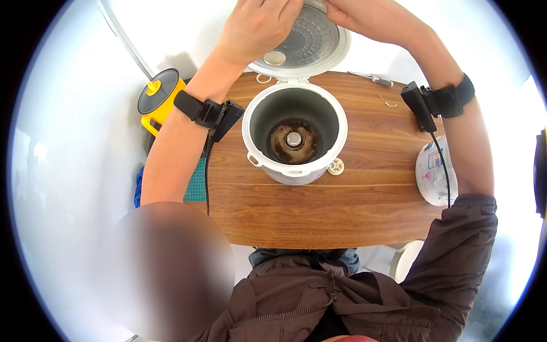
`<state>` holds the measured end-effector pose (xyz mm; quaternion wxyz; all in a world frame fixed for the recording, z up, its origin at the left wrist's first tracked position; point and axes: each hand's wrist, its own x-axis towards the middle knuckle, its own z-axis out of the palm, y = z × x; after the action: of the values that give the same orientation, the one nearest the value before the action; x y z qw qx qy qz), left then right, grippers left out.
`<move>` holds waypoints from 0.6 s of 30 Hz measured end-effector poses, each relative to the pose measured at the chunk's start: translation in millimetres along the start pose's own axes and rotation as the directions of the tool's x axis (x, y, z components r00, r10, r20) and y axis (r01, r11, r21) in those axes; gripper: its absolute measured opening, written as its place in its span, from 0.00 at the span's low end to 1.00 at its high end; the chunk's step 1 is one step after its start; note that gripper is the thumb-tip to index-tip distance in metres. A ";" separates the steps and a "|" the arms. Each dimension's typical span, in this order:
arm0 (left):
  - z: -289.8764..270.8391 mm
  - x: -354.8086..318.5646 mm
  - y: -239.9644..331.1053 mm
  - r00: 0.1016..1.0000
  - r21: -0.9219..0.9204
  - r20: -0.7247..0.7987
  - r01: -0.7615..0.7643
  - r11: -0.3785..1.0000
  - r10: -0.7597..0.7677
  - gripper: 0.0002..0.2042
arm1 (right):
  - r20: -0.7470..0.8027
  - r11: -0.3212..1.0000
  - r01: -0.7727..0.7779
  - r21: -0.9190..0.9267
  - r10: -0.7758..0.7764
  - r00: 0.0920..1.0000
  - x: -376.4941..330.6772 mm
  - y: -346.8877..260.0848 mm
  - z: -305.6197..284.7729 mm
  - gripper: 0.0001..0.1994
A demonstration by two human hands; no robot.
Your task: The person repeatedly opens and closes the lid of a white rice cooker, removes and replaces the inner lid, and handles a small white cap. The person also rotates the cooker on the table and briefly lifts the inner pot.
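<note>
A white rice cooker (294,171) stands open on a wooden table (319,211). Its empty pot well shows a brown-stained heating plate (293,141). The lid (310,43) is tipped up behind it, grey inner plate facing me. My left hand (256,25) lies over the lid's left part with fingers curled at its upper rim. My right hand (370,17) grips the upper right rim. The fingertips of both hands are cut off by the top edge of the view. Each wrist carries a black strap with a small black device.
A screwdriver (373,78) lies behind the cooker on the right. A small white round part (336,166) sits by the cooker's base. A yellow container with a black lid (159,97) stands left of the table, a green mat (196,182) below it, and a white round appliance (433,171) at the right edge.
</note>
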<state>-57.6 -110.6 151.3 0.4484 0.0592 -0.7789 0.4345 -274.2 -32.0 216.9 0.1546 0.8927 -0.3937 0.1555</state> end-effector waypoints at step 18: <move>-37.4 -18.5 48.2 0.376 -0.514 0.339 0.842 0.165 -0.862 0.09 | 0.081 0.986 -0.138 0.092 0.131 0.988 -7.0 -10.9 -13.9 0.10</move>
<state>-45.7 -59.1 115.7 0.6162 0.3272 -0.6956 -0.1713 -272.6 -14.9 224.9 0.0852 0.8758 -0.4505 0.1511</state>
